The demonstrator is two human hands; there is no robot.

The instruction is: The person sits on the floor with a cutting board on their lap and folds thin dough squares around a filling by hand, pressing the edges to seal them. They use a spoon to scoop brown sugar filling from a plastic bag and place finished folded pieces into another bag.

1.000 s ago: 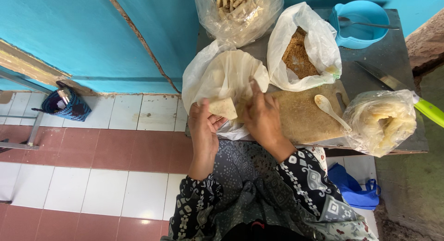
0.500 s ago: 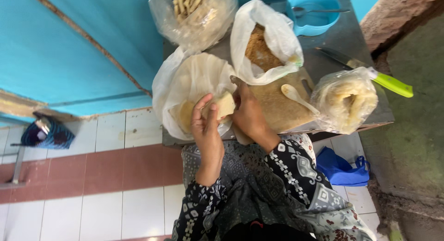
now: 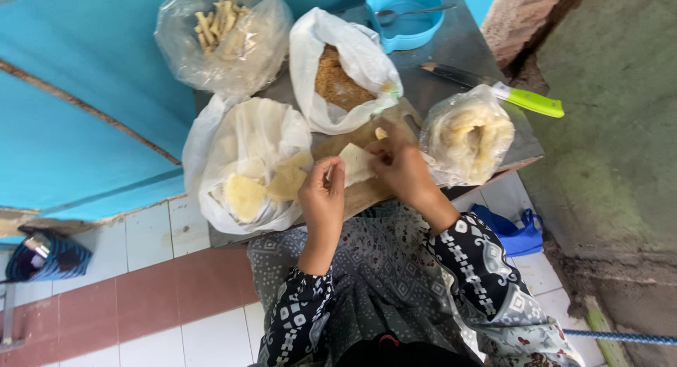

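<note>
The person holds a pale, thin square wrapper sheet (image 3: 355, 162) between both hands, just above the wooden board (image 3: 367, 191) at the near edge of the grey tabletop (image 3: 458, 50). The sheet looks cream-white, flat and limp, with one corner pointing toward 12 o'clock. The left hand (image 3: 323, 194) pinches its 9 o'clock edge with curled fingers; the right hand (image 3: 402, 162) grips its 3 o'clock edge, fingers bunched over it.

At 9 o'clock from the sheet lies an open white plastic bag (image 3: 243, 162) with more round, yellowish wrappers inside. At 12 o'clock stands a white bag of brown crumbly filling (image 3: 342, 81), and at 11 o'clock, farther off, a clear bag of pale stick-shaped pieces (image 3: 222, 32). At 3 o'clock sits a clear bag of coiled pale dough (image 3: 472, 134). Beyond it, at 2 o'clock, lies a knife with a green handle (image 3: 525, 98), and at 1 o'clock a blue bowl with a spoon (image 3: 409, 18).
</note>
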